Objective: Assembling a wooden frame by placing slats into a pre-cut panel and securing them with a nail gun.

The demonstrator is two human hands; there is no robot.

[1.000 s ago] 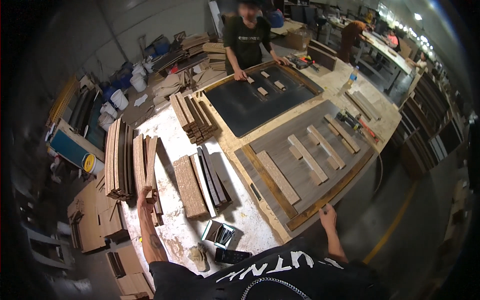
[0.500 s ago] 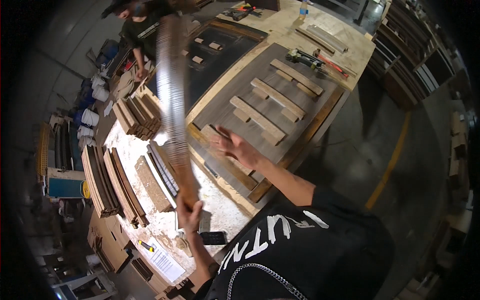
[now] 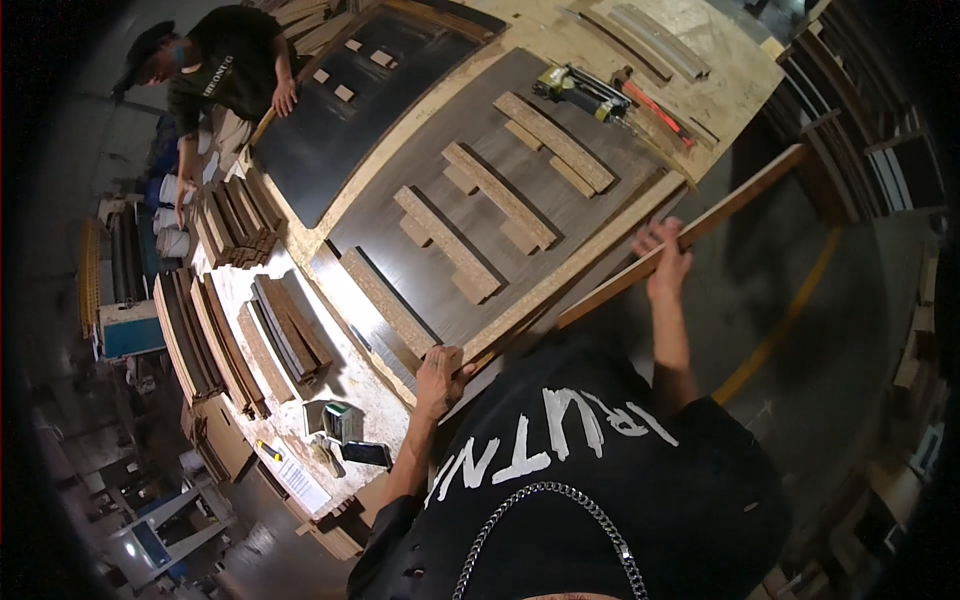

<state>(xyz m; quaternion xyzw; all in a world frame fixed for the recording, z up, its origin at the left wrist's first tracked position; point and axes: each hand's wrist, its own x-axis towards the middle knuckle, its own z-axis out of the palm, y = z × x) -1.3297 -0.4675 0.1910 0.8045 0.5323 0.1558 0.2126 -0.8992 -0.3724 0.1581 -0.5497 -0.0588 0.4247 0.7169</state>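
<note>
Workshop surface (image 3: 700, 60), dark panel (image 3: 520, 170). Right hand (image 3: 665, 262) and left hand (image 3: 440, 372) grasping long board (image 3: 690, 232); swinging end could strike nail gun (image 3: 585, 92).

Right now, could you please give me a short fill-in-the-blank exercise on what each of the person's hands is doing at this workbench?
1. The right hand grips a long wooden ____ that slants up to the right.
2. The left hand rests on the near ____ of the dark panel.
3. The yellow nail gun lies at the panel's ____ end, away from both hands.
4. The co-worker leans over a second, ____ panel.

Missing words: strip; edge; far; black
</note>
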